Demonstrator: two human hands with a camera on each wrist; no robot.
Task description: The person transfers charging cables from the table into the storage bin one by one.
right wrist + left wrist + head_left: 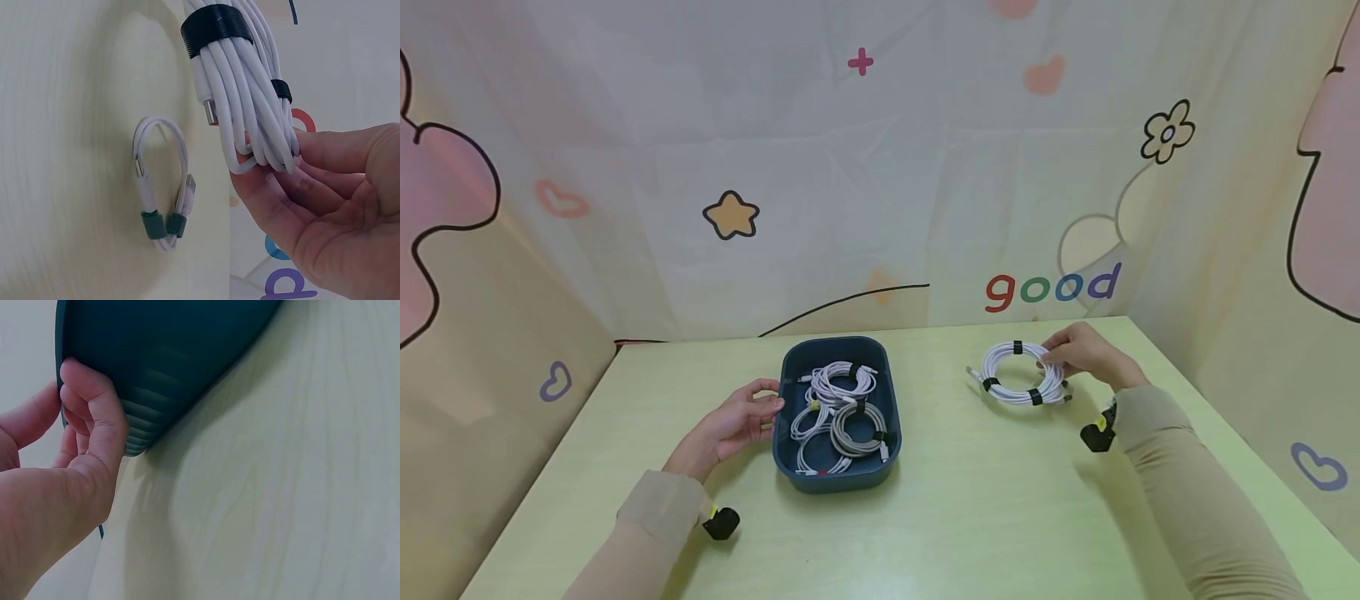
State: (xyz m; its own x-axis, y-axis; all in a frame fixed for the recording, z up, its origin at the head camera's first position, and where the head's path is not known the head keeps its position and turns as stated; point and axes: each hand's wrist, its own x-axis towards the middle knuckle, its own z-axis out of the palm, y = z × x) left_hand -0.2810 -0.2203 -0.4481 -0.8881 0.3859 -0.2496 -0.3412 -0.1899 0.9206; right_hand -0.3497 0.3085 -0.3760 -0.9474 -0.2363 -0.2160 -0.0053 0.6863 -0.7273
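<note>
My right hand (1086, 354) holds a large coiled white cable (996, 367) by its right side, above the table. Black straps (215, 28) bind the coil, and a metal plug (210, 112) shows beside one of them. Thumb and fingers pinch the coil in the right wrist view. Below it on the table lies a smaller white cable (183, 150) with green straps, mostly hidden in the head view. At the left, my left hand (741, 421) grips the rim of a dark blue bin (838, 482), fingers against its ribbed outer wall. Several coiled cables (857, 429) lie inside.
The pale wooden table (970, 517) ends at a printed curtain (865, 208) behind and at both sides. Table surface stretches between the bin and the raised coil. A small black device (722, 523) sits at the left wrist, another (1099, 435) at the right.
</note>
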